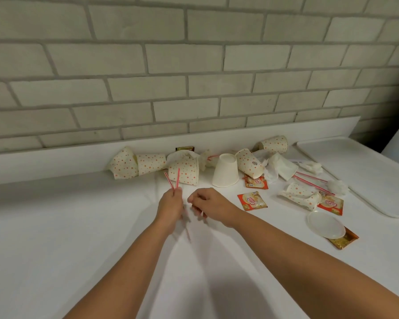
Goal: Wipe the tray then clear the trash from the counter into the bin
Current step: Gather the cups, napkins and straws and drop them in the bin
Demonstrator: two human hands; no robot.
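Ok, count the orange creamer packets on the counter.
3: one by the plain white cup, one nearer the right hand, one under the crushed cup. More may be hidden.

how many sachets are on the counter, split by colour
orange-red creamer sachets: 3
gold foil sachets: 2
total: 5
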